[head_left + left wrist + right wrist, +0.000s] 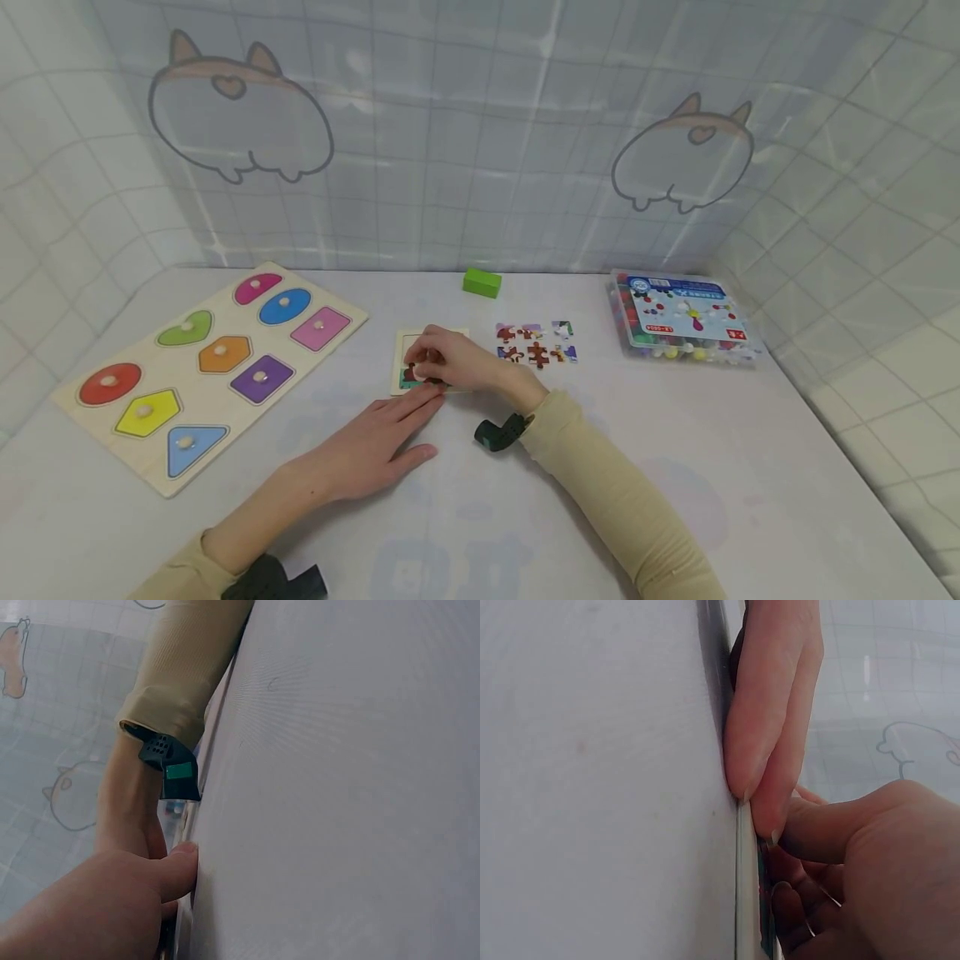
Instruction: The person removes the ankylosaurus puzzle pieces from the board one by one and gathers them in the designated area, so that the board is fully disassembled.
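A small framed jigsaw board (397, 383) lies mid-table, with brown and green picture parts showing inside its pale rim. Over it, my right hand (453, 358) has curled fingers that pinch at a dark puzzle piece (435, 381), mostly hidden beneath them. My left hand (375, 446) lies flat from the near left, its straight fingertips touching the board's near edge. In the right wrist view those left fingers (761, 742) rest on the rim beside the right thumb. Loose puzzle pieces (537, 355) lie spread just right of the board.
A wooden shape board (217, 387) with knobbed coloured shapes covers the left side. A green block (482, 282) sits at the back by the wall curtain. At the back right stands a clear plastic box (682, 317) with a blue printed label and coloured parts inside.
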{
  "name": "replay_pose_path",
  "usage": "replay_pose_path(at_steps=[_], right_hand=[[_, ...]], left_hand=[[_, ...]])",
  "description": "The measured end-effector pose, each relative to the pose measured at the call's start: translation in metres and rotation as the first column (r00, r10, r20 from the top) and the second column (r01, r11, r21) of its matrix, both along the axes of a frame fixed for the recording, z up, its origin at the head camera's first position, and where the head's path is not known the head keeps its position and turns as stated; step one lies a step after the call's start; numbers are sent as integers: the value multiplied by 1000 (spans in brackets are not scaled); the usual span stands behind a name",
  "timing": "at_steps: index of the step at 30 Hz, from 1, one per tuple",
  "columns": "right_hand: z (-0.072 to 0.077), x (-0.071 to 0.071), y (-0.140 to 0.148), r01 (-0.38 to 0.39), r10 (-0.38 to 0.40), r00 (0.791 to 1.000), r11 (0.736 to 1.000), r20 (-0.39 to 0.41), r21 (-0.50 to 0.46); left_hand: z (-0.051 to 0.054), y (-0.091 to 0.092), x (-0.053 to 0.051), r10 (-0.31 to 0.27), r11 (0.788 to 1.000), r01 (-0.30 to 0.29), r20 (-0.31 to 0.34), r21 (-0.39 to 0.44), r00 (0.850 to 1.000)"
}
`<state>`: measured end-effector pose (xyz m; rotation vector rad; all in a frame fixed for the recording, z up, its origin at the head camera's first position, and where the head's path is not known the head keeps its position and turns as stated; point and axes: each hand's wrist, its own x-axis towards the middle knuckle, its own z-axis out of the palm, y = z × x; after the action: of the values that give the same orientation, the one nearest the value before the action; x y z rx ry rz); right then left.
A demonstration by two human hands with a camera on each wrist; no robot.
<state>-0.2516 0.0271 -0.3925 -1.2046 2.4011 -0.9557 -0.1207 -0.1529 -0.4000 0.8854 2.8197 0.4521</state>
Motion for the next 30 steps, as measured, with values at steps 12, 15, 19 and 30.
replay_pose_path(at_steps=[12, 15, 19, 30], right_hand=[[0, 1, 1, 31, -29, 998, 999, 55, -41], [0, 1, 2, 54, -48, 995, 997, 89, -63], [-1, 1, 2, 82, -70, 989, 993, 127, -84], [-2, 0, -1, 111, -95, 984, 988, 152, -104]], left_hand=[[1, 0, 1, -5, 1000, 5, -16, 6, 1000], [0, 0, 1, -3, 1000, 3, -15, 1, 1000], [0, 0, 0, -14, 1000, 14, -24, 4, 1000], [1, 0, 2, -25, 1000, 26, -45, 16, 999]])
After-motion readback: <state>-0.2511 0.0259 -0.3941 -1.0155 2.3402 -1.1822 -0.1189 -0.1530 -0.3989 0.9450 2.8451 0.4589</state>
